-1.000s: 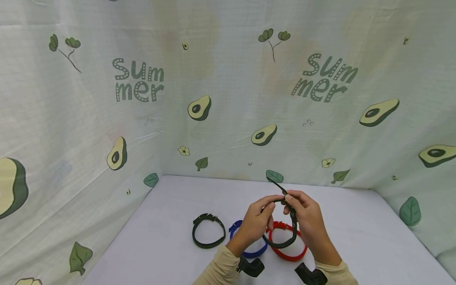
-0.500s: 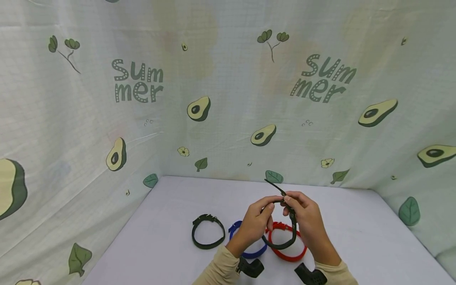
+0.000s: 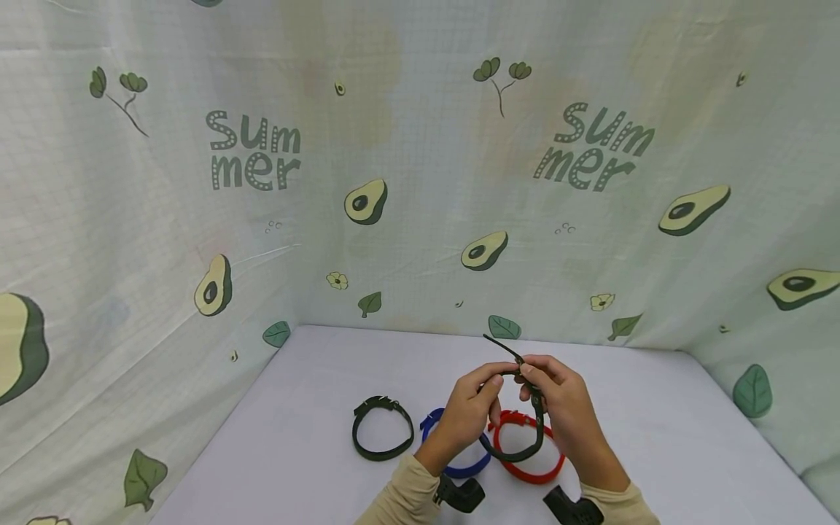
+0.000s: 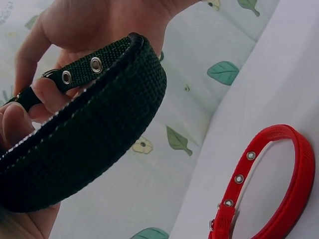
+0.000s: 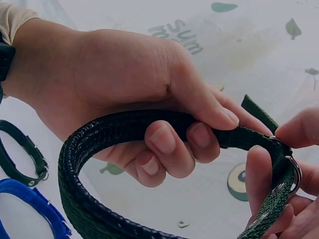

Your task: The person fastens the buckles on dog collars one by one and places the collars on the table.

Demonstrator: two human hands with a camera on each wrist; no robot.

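Observation:
Both hands hold a dark green collar (image 3: 539, 430) raised above the table, bent into a loop. My left hand (image 3: 466, 412) pinches the strap between thumb and fingers, as the right wrist view shows. My right hand (image 3: 566, 401) pinches the collar by its metal D-ring (image 5: 296, 177). The strap's free end (image 3: 502, 345) sticks up past the right fingertips. Metal eyelets (image 4: 96, 64) show along the strap in the left wrist view. The fingers partly hide the buckle area. Behind the hands lie a blue collar (image 3: 467, 470) and a red collar (image 3: 534, 477), both partly covered.
Another dark green collar (image 3: 382, 456), fastened in a ring, lies left of the hands on the white table (image 3: 289, 437). A cloth with printed avocados and leaves (image 3: 420, 146) hangs at the back and sides. Black devices (image 3: 461, 495) sit at both wrists.
The strap's free end has dipped slightly and shifted left. Both hands keep their hold on the dark green collar, and the view has shifted a little.

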